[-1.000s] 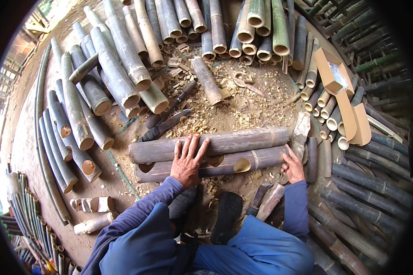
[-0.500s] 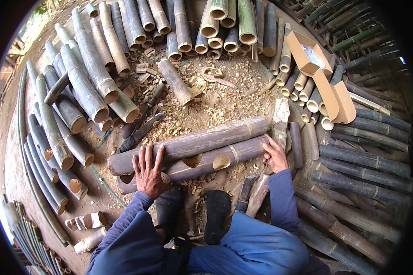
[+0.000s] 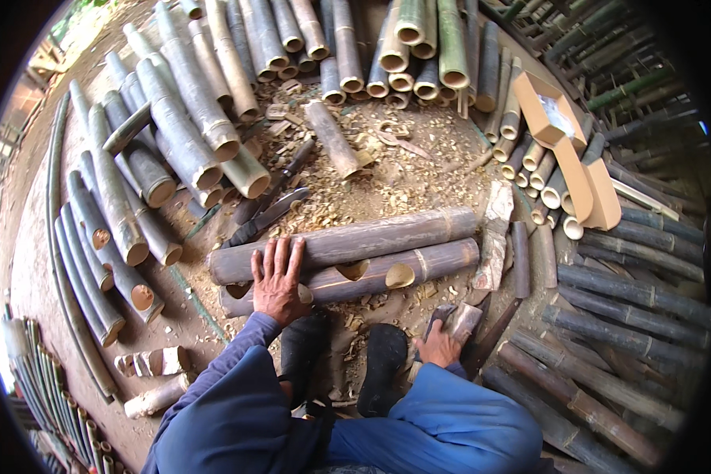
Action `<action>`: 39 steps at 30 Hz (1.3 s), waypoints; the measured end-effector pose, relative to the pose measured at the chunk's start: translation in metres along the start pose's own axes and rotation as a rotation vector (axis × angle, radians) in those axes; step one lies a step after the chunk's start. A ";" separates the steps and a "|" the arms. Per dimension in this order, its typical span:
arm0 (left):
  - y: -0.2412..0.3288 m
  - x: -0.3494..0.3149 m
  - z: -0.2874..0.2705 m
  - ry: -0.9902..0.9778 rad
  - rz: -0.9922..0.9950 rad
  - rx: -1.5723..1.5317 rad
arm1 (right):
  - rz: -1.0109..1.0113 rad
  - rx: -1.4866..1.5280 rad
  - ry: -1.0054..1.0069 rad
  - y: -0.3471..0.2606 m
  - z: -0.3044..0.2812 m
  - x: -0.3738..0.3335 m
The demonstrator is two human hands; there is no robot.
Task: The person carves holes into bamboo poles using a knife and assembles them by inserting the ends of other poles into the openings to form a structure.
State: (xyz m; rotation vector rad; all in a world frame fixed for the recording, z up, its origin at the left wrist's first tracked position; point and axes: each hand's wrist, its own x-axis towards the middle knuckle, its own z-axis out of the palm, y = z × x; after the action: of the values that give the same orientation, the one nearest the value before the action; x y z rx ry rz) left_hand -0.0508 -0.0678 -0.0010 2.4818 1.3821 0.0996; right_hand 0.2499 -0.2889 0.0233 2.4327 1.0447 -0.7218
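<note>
My left hand (image 3: 280, 280) lies with fingers stretched and spread across a dark thick bamboo pole (image 3: 347, 241). Just nearer to me, a second bamboo pole (image 3: 430, 262) runs alongside, with several round holes cut in its upper side; the heel of my left hand is over it. Low on the right, my right hand (image 3: 438, 346) reaches over a dark, handle-like piece (image 3: 441, 316), its thumb apart from the fingers. A pale wooden piece (image 3: 466, 320) lies beside that, with a dark flat blade (image 3: 491, 336) to the right. My fingers' contact there is partly hidden.
Wood chips (image 3: 403, 186) cover the ground beyond the poles. A short bamboo piece (image 3: 332, 138) and a dark-handled knife (image 3: 268, 217) lie there. Cut bamboo stacks (image 3: 186, 118) ring the area. An open cardboard box (image 3: 536, 118) rests on bamboo at far right.
My right hand has left the right end of the holed pole and come down nearer me, onto the dark piece. My left hand stays on the poles. The view has shifted slightly.
</note>
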 end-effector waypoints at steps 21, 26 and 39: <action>-0.002 -0.002 -0.012 -0.053 -0.007 -0.030 | -0.131 1.805 -0.084 -0.041 -0.012 -0.030; 0.002 0.001 -0.010 -0.078 -0.008 -0.055 | -0.661 0.964 0.181 -0.106 -0.001 -0.013; 0.000 0.001 -0.010 -0.078 -0.016 -0.051 | -0.754 0.681 0.233 -0.136 0.013 -0.003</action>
State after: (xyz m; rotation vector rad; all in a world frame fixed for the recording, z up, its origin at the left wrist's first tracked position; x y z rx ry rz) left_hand -0.0524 -0.0652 0.0090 2.4062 1.3502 0.0333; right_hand 0.1426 -0.2100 -0.0054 2.6725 2.1581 -1.1992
